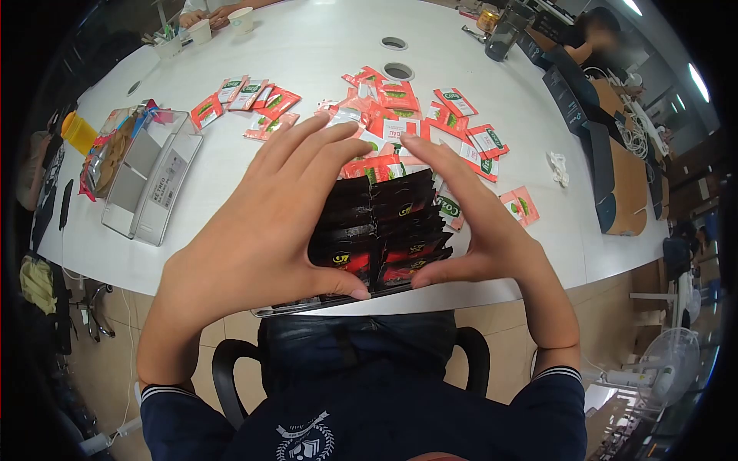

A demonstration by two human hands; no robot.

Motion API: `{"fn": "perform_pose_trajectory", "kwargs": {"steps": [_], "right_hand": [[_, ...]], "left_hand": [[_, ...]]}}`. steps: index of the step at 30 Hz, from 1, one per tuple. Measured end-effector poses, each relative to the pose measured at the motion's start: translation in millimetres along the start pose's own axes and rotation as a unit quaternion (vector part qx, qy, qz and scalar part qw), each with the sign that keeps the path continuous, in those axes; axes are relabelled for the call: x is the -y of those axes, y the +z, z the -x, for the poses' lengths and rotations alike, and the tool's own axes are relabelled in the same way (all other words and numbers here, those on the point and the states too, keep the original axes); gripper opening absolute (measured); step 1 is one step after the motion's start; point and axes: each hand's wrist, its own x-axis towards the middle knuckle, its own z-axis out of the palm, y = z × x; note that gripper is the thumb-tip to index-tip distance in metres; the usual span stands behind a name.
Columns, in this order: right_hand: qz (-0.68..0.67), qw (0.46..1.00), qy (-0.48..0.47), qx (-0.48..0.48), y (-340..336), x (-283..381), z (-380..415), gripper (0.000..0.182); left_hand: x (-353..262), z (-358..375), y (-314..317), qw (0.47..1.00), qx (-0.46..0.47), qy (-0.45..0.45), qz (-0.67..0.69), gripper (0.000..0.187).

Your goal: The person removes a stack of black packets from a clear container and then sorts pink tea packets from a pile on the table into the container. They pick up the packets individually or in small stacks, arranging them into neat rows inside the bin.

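Two side-by-side stacks of dark G7 coffee sachets (407, 206) stand at the table's near edge. My left hand (269, 207) curves round their left side, its thumb at the near side and its fingers reaching past the far side. From the right, my right hand (480, 223) cups the same stacks, with its thumb low at the front and its index finger stretched forward. Under the stacks a thin shiny rim (288, 309) shows; the rest of that holder is hidden. Red and white sachets (396, 94) lie scattered just beyond my fingers.
At left stands a silver box (146, 180) with packets beside it. A crumpled tissue (559, 169) and cardboard boxes (621, 188) are at right. Paper cups (241, 21), a dark bottle (507, 32) and another person's hands (211, 17) are at the far side.
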Motion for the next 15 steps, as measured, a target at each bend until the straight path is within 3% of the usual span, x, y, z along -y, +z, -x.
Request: {"fn": "perform_pose_trajectory", "kwargs": {"steps": [2,5,8,12,15], "right_hand": [[0.103,0.994,-0.043,0.005,5,12,-3,0.132],[0.247,0.966,-0.019,0.067,5,26,-6,0.130],[0.207,0.975,-0.077,-0.016,-15,27,-14,0.130],[0.236,0.969,-0.061,0.049,9,32,-17,0.115],[0.249,0.967,-0.055,0.018,-5,32,-20,0.128]], "left_hand": [[0,1,-1,1.000,-0.003,-0.004,0.002,0.121],[-1,1,0,1.000,0.023,-0.004,-0.020,0.128],[0,3,2,0.998,0.042,-0.007,-0.036,0.132],[7,3,4,0.997,0.049,-0.003,-0.060,0.133],[3,7,14,0.992,0.053,-0.021,-0.115,0.132]]}}
